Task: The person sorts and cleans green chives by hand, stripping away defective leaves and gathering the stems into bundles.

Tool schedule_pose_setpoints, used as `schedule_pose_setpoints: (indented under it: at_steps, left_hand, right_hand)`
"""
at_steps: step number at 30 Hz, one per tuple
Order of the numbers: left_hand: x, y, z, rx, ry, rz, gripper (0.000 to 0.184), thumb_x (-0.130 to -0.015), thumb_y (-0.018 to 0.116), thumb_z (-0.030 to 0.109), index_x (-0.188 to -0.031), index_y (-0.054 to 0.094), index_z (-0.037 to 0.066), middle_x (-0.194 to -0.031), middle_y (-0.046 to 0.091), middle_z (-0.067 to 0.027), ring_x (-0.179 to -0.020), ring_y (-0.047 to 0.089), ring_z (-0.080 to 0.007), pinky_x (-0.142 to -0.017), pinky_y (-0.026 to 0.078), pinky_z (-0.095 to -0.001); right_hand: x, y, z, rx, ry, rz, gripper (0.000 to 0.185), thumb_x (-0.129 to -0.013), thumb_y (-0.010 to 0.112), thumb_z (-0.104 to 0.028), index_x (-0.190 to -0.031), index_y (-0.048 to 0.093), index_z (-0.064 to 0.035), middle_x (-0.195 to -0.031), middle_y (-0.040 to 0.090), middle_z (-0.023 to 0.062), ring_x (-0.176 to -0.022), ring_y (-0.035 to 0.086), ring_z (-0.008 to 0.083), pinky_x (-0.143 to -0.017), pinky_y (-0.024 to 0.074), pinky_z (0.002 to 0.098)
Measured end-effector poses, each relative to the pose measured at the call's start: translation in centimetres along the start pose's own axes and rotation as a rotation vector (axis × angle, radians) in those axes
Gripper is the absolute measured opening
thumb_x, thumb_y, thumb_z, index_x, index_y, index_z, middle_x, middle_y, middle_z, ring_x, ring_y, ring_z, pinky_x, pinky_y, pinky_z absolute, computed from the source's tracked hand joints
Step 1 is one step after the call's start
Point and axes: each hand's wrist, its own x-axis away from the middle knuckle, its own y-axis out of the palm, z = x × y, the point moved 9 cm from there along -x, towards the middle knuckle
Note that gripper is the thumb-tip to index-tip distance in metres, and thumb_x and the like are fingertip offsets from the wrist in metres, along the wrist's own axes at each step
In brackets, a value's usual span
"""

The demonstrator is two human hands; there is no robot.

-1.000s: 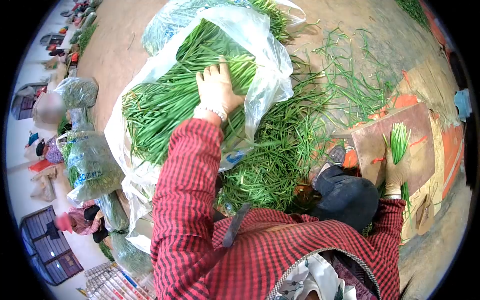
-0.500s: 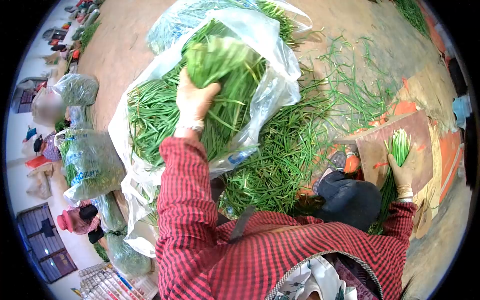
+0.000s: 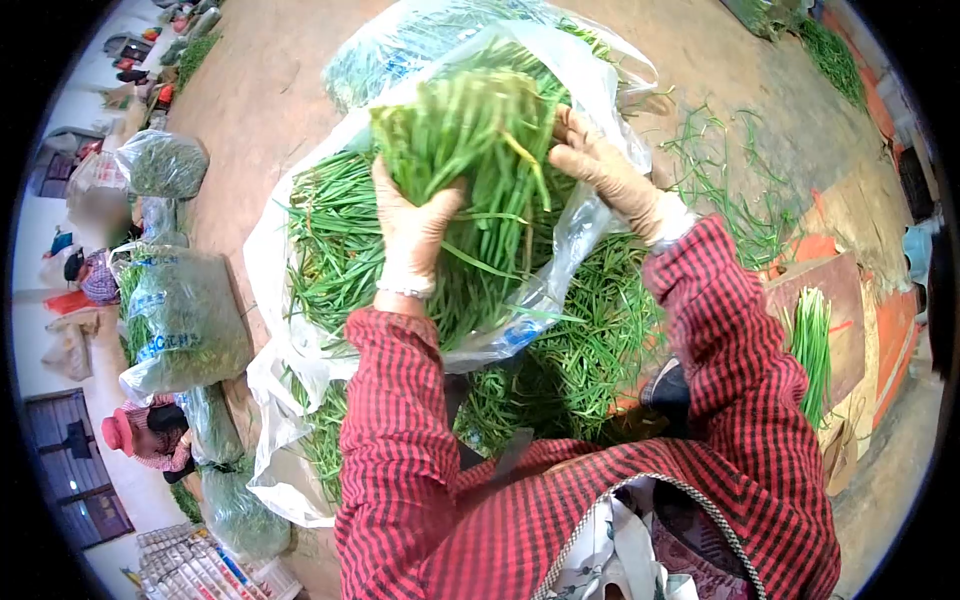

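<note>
A large open plastic bag (image 3: pixel 268 245) full of long green stalks (image 3: pixel 335 215) lies before me. My left hand (image 3: pixel 412 220) is closed round the left side of a thick bunch of green stalks (image 3: pixel 465 130), raised over the bag's mouth. At the bunch's right side is my right hand (image 3: pixel 615 175), fingers apart and bent, its fingertips near or against the stalks; nothing is held in its palm. A smaller bundle of stalks with pale ends (image 3: pixel 811 350) rests on a reddish-brown board (image 3: pixel 832 290) at the right.
Loose stalks (image 3: pixel 595 350) cover the ground between the bag and the board. Filled plastic bags (image 3: pixel 190 320) stand along the left side. A person in a red hat (image 3: pixel 150 437) sits at the lower left. Another filled bag (image 3: pixel 375 60) lies behind the open one.
My left hand has lifted the thick bunch from the bag's contents. My right hand has let go of the smaller bundle on the board and moved left to the raised bunch.
</note>
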Motion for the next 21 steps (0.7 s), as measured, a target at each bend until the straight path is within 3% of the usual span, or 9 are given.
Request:
schedule_pose_setpoints:
  at_steps: [2, 4, 6, 9, 13, 14, 16, 18, 21]
  left_hand:
    - [0.1, 0.8, -0.4, -0.064, 0.047, -0.026, 0.088, -0.068, 0.077, 0.002, -0.141, 0.028, 0.003, -0.121, 0.056, -0.0112, -0.108, 0.055, -0.0215, -0.097, 0.043, -0.0322]
    - [0.0, 1.1, -0.9, -0.213, 0.054, -0.048, 0.090, -0.067, 0.077, 0.003, -0.141, 0.026, 0.000, -0.123, 0.055, -0.0122, -0.108, 0.055, -0.0210, -0.097, 0.043, -0.0303]
    - [-0.2, 0.9, -1.2, -0.191, 0.084, -0.066, 0.099, -0.064, 0.082, 0.012, -0.143, 0.024, -0.002, -0.129, 0.050, -0.0178, -0.115, 0.052, -0.0269, -0.101, 0.040, -0.0332]
    - [0.0, 1.6, 0.4, -0.906, 0.273, -0.080, 0.114, -0.061, 0.083, 0.044, -0.144, 0.021, -0.003, -0.142, 0.032, -0.0273, -0.135, 0.027, -0.0397, -0.114, 0.019, -0.0433]
    - [3.2, 3.6, 4.4, -1.093, 0.449, -0.078, 0.119, -0.064, 0.078, 0.053, -0.148, 0.014, -0.002, -0.151, 0.018, -0.0264, -0.141, 0.017, -0.0379, -0.115, 0.010, -0.0497]
    - [4.0, 4.2, 4.7, -1.096, 0.456, -0.094, 0.124, -0.062, 0.078, 0.057, -0.148, 0.010, -0.002, -0.151, 0.017, -0.0263, -0.141, 0.017, -0.0379, -0.115, 0.011, -0.0501]
    - [5.7, 5.8, 4.9, -1.005, 0.451, -0.172, 0.128, -0.058, 0.084, 0.051, -0.148, 0.010, -0.003, -0.149, 0.023, -0.0269, -0.138, 0.025, -0.0406, -0.114, 0.018, -0.0483]
    - [6.4, 6.7, 3.7, -0.930, 0.351, -0.190, 0.135, -0.055, 0.085, 0.052, -0.149, 0.004, -0.001, -0.147, 0.028, -0.0265, -0.137, 0.028, -0.0395, -0.114, 0.018, -0.0489]
    - [6.3, 5.1, 1.1, -0.360, 0.094, -0.199, 0.121, -0.062, 0.083, 0.018, -0.149, 0.001, 0.001, -0.139, 0.038, -0.0229, -0.122, 0.045, -0.0351, -0.102, 0.039, -0.0423]
  right_hand:
    - [-0.1, 3.5, -4.4, 0.106, -0.145, 0.022, 0.109, -0.071, 0.080, -0.049, -0.146, 0.020, 0.0021, -0.141, 0.037, 0.0173, -0.131, 0.036, 0.0261, -0.112, 0.0253, 0.0364]
    - [-1.9, 3.7, -3.7, -0.166, -0.154, 0.079, 0.097, -0.072, 0.083, -0.038, -0.143, 0.028, -0.0017, -0.135, 0.045, 0.0077, -0.126, 0.040, 0.0175, -0.107, 0.0312, 0.0310]
    - [-4.0, 2.6, -1.5, -0.428, -0.096, 0.077, 0.088, -0.073, 0.083, -0.032, -0.140, 0.035, -0.0026, -0.131, 0.049, 0.0071, -0.122, 0.045, 0.0169, -0.104, 0.0356, 0.0306]
    - [-2.3, 3.0, -3.2, -0.387, -0.144, 0.172, 0.058, -0.078, 0.078, -0.027, -0.125, 0.054, -0.0033, -0.115, 0.062, 0.0058, -0.102, 0.060, 0.0164, -0.091, 0.0492, 0.0301]
    - [-1.2, 2.3, -0.2, -0.533, -0.026, 0.141, 0.048, -0.081, 0.074, -0.029, -0.120, 0.059, -0.0048, -0.110, 0.065, 0.0057, -0.095, 0.064, 0.0164, -0.085, 0.0530, 0.0306]
    - [-0.5, 2.9, -1.4, -0.508, -0.102, 0.129, 0.052, -0.081, 0.074, -0.029, -0.123, 0.056, -0.0050, -0.116, 0.062, 0.0063, -0.103, 0.061, 0.0165, -0.091, 0.0498, 0.0305]
    - [1.2, 3.8, -1.7, -0.425, -0.098, 0.146, 0.057, -0.083, 0.072, -0.029, -0.130, 0.050, -0.0039, -0.122, 0.057, 0.0073, -0.113, 0.054, 0.0164, -0.098, 0.0439, 0.0311]
    - [2.4, 6.0, -2.2, -0.146, -0.166, 0.146, 0.079, -0.084, 0.071, -0.031, -0.145, 0.028, -0.0063, -0.135, 0.043, 0.0102, -0.126, 0.043, 0.0222, -0.105, 0.0378, 0.0346]
    - [4.3, 9.6, -5.4, -0.012, -0.280, 0.002, 0.090, -0.081, 0.072, -0.034, -0.149, 0.018, -0.0081, -0.142, 0.036, 0.0157, -0.131, 0.036, 0.0273, -0.110, 0.0316, 0.0396]
